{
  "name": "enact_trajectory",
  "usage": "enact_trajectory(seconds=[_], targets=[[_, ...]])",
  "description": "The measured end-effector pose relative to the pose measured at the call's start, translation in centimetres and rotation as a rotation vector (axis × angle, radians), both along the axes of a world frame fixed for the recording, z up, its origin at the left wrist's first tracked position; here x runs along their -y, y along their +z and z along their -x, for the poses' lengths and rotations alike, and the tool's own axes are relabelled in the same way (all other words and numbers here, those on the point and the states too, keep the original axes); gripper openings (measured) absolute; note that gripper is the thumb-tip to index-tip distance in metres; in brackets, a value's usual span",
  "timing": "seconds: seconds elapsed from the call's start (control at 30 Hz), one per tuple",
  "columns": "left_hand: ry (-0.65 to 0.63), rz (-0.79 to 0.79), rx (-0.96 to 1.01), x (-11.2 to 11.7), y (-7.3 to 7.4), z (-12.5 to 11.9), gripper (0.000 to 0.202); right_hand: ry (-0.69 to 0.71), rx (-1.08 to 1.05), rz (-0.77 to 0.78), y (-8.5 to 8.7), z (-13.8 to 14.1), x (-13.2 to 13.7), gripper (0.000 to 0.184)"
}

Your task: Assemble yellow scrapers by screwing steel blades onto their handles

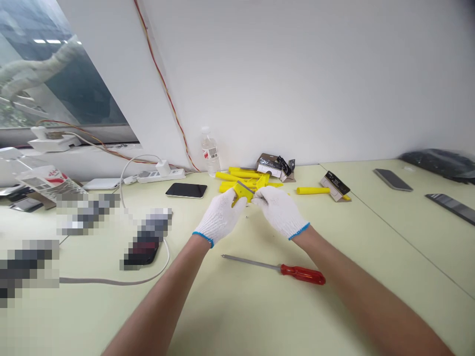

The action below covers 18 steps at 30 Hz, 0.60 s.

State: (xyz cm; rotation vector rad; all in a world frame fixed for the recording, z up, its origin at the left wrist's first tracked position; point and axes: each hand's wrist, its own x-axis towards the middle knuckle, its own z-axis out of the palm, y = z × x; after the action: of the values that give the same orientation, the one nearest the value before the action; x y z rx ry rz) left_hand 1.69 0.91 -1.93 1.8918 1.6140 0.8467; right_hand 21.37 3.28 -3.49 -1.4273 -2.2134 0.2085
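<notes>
My left hand (221, 213), in a white knit glove with a blue cuff, is closed on a yellow scraper head (240, 192) with a grey edge strip. My right hand (279, 208), gloved alike, pinches close to the right end of that head; whatever lies between its fingertips is too small to make out. Just behind both hands lies a pile of yellow scraper handles (228, 177). A screwdriver (302, 274) with a red handle rests on the table nearer to me, its tip pointing left. Tiny bits (247, 216) lie on the table below the hands.
Black-and-white card packages (269, 164) sit behind the pile. Another yellow handle (312, 190) and a package (336, 185) lie right. A plastic bottle (211, 153) stands by the wall. Phones (186, 190), a power strip (174, 175) and a white cable (111, 282) are left.
</notes>
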Motion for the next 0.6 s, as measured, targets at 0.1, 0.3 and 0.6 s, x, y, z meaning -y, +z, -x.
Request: enact_trajectory(seconds=[0.1, 0.3, 0.6], targets=[[-0.013, 0.004, 0.010, -0.1, -0.2, 0.1, 0.034, -0.018, 0.002, 0.005, 0.1, 0.1, 0.0, 0.041], [-0.024, 0.036, 0.053, -0.1, -0.2, 0.1, 0.033, -0.063, -0.010, 0.006, -0.1, 0.4, 0.3, 0.040], [-0.032, 0.189, 0.260, 0.2, 0.7, 0.4, 0.027, -0.116, -0.030, 0.009, 0.9, 0.1, 0.7, 0.039]])
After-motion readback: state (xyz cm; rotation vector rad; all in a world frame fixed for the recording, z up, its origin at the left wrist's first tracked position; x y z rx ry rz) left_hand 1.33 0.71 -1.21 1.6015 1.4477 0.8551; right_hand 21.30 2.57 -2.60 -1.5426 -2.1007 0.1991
